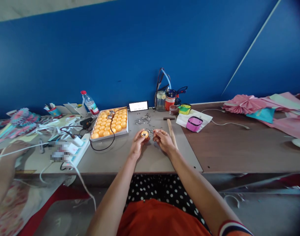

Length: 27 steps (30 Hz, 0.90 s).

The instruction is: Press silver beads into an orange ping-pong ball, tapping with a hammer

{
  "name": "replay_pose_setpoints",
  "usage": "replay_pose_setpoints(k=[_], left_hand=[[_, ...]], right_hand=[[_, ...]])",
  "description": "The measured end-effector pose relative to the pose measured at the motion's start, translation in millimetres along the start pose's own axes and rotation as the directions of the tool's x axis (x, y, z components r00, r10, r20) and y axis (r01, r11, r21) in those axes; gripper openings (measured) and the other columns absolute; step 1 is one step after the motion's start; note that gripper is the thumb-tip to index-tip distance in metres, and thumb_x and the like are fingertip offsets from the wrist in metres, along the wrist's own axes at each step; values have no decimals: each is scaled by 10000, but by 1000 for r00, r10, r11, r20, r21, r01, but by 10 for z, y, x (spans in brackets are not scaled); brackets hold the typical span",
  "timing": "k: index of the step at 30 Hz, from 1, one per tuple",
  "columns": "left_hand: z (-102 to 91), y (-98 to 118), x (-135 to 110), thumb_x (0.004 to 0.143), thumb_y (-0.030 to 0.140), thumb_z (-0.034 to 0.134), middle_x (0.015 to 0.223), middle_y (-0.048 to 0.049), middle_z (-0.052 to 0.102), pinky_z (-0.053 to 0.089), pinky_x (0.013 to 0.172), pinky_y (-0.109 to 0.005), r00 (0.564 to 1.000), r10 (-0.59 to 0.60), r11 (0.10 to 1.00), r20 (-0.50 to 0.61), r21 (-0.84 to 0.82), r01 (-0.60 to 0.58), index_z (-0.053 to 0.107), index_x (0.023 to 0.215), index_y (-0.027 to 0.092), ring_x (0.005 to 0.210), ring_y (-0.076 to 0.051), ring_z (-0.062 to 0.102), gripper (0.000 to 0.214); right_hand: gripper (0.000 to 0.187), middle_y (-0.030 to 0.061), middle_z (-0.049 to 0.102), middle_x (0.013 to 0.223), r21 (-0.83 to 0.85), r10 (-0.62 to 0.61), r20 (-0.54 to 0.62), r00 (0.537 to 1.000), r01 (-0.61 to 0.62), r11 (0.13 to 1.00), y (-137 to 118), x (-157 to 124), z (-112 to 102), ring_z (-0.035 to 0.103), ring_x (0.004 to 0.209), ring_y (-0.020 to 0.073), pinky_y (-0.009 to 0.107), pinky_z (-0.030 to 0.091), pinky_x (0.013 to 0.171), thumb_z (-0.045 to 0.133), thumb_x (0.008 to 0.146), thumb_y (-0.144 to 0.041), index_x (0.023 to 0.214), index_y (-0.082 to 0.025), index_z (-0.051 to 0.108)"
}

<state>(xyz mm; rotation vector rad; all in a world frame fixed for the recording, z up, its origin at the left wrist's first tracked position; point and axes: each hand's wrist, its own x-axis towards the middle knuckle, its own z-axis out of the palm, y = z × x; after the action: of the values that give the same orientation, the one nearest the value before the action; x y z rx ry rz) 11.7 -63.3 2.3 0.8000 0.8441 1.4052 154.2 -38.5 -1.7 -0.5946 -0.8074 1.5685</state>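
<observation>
My left hand (pixel 137 143) is closed around an orange ball (pixel 145 134) with a small silver piece on its face, held just above the grey table (pixel 115 157). My right hand (pixel 164 139) is right beside it, fingers pinched near the ball on something too small to make out. A loose pile of small silver metal pieces (pixel 143 119) lies just beyond both hands. To the left stands a white tray (pixel 110 124) filled with several orange balls, two of them carrying silver pieces.
A wooden stick (pixel 171 132) lies by my right hand. A phone (pixel 138 106), jars and cups (pixel 166 99), a pink pouch (pixel 194 124) and pink paper fans (pixel 243 103) sit further back. A power strip (pixel 77 149), cables and a water bottle (pixel 90 103) are left. Another person's arm (pixel 4 164) is at far left.
</observation>
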Motion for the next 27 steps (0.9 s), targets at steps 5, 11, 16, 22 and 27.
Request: replay_pose_setpoints(k=[5,11,16,22,27], left_hand=[[8,20,-14,620,280,754,910,-15,670,458,764,-309,1000,-2,1000,20,7,2,589,1092,212,746,-152,645,504],[4,-15,14,602,293,774,887,-15,670,462,765,-299,1000,8,1000,-6,15,-8,596,1055,198,767,-149,646,497],[-4,-31,27,606,290,771,900,-14,663,469,752,-303,1000,4,1000,8,19,-4,593,1068,201,758,-155,650,503],[17,-9,7,616,276,767,894,-12,661,471,766,-319,1000,12,1000,28,-10,-11,618,1043,200,757,-145,634,458],[24,-2,-1,605,265,776,919,-16,662,479,787,-335,998,9,999,69,-42,-6,612,1043,192,745,-137,629,473]], right_hand=[[223,-31,589,635,17,37,115,993,-39,999,-1,-9,-20,431,459,63,234,353,488,704,670,-266,850,-182,604],[201,-29,605,628,5,66,172,983,-68,998,-22,-42,17,430,449,65,218,337,466,713,682,-286,756,-197,549],[208,-43,571,611,4,64,172,983,-66,998,-5,-40,27,432,471,50,208,349,481,769,610,-252,700,-178,596],[204,-46,555,554,0,99,130,987,-100,995,35,0,-23,485,500,73,213,394,513,776,598,-236,730,-180,632],[221,-38,573,618,54,115,120,986,-123,991,33,10,-43,475,503,61,208,400,510,776,587,-199,745,-174,625]])
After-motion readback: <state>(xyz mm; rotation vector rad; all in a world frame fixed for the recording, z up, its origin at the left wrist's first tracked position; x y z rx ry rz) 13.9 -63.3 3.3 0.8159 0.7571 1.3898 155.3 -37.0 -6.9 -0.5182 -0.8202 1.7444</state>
